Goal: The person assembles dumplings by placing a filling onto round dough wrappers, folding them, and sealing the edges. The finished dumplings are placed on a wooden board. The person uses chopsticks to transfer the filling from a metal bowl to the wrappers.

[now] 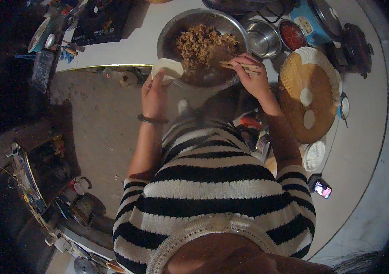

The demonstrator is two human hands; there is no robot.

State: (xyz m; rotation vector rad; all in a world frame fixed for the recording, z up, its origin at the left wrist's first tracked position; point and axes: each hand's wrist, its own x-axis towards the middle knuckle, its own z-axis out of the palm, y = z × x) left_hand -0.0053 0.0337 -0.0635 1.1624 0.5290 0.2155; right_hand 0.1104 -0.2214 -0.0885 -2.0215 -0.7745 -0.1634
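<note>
A large steel bowl (167, 44) holds a brown crumbly filling (199, 44) before me. At its lower left rim, my left hand (155, 90) holds a thin round dough wrapper (170, 70), the thumb laid on it. My right hand (253, 77) grips wooden chopsticks (228, 64) over the bowl's right side, their tips at the filling's edge. Right of that hand, an oval wooden board (288, 99) carries two separate dough rounds (306, 97) and a row of overlapping wrappers (330, 66) along its upper right edge.
Behind the right hand stand an empty steel bowl (263, 39), a bowl of red chopped food (293, 35) and a blue appliance (306, 25). Below the board are a bowl of white flour (314, 156) and a phone (322, 190). A black bag (102, 24) lies at upper left.
</note>
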